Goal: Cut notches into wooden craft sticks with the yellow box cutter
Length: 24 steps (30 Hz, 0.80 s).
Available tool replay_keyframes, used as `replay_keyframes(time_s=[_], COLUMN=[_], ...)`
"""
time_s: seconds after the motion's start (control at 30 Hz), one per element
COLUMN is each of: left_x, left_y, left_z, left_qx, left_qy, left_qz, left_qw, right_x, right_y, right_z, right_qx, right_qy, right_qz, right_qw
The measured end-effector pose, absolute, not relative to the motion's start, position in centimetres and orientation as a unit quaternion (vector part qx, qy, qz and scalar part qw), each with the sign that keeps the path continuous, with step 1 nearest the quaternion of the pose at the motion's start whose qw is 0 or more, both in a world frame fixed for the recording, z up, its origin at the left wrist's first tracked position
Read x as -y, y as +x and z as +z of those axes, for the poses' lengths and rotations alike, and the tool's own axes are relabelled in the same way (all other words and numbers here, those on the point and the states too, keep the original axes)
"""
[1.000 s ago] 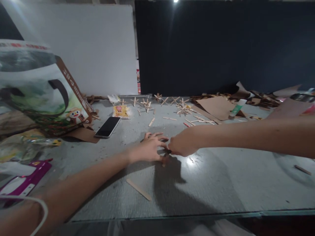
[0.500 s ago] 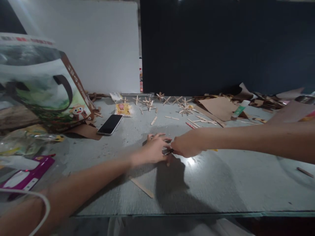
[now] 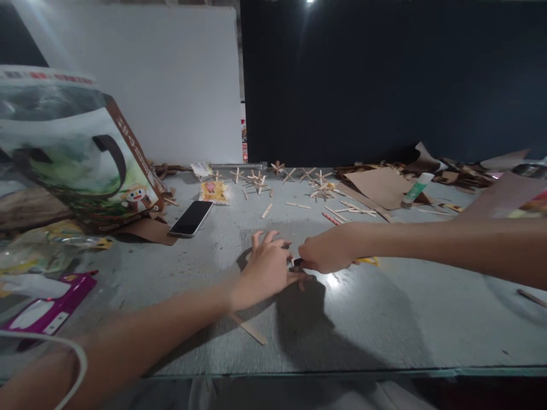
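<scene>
My left hand [image 3: 265, 267] rests on the grey table with some fingers spread. Its thumb and forefinger steady a small wooden craft stick [image 3: 301, 286], which is mostly hidden. Close beside it, my right hand [image 3: 327, 249] is closed around a tool with a dark tip [image 3: 298, 262], which points at the left fingertips. A yellow part [image 3: 368, 261] shows behind the right hand; whether it belongs to the tool I cannot tell. Another craft stick [image 3: 252, 330] lies flat below my left wrist.
Crossed craft sticks [image 3: 322, 188] and loose ones lie at the back. A phone [image 3: 191, 218], a large printed bag [image 3: 85, 165] and a purple device [image 3: 51, 302] stand or lie left. Cardboard [image 3: 376, 188] and a glue stick [image 3: 419, 188] are back right. A white cable [image 3: 79, 353] crosses my left forearm.
My left hand has turned slightly, its fingers shifting upward and its thumb moving right under the dark tip. My right hand stays nearly in place; more of the yellow part shows.
</scene>
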<state>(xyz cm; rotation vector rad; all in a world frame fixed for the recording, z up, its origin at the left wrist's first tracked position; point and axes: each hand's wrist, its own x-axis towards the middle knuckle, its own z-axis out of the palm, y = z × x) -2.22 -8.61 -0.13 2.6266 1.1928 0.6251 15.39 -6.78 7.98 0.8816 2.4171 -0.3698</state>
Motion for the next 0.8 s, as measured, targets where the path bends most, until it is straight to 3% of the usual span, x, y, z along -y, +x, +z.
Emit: replay_keyframes(time_s=[0.17,0.47,0.6,0.8], left_x=[8.8,9.2,9.5,10.3], left_y=[-2.0,-1.7,-1.4,-1.4], left_z=[-0.1,0.5,0.6,0.7], left_qx=[-0.427,-0.449,-0.462,-0.489], left_qy=[0.872,0.854,0.839,0.782], left_qz=[0.208,0.224,0.240,0.282], left_qw=[0.120,0.137,0.160,0.265], right_x=[6.8,6.1,7.4,11.1], right_y=[15.8,17.7,18.2,18.0], right_z=[8.6,7.3,7.1,7.1], right_qx=[-0.809,-0.613,-0.615,-0.720], right_qy=[0.404,0.492,0.531,0.565], right_qz=[-0.295,-0.570,-0.555,-0.401], right_qw=[0.309,0.240,0.179,0.045])
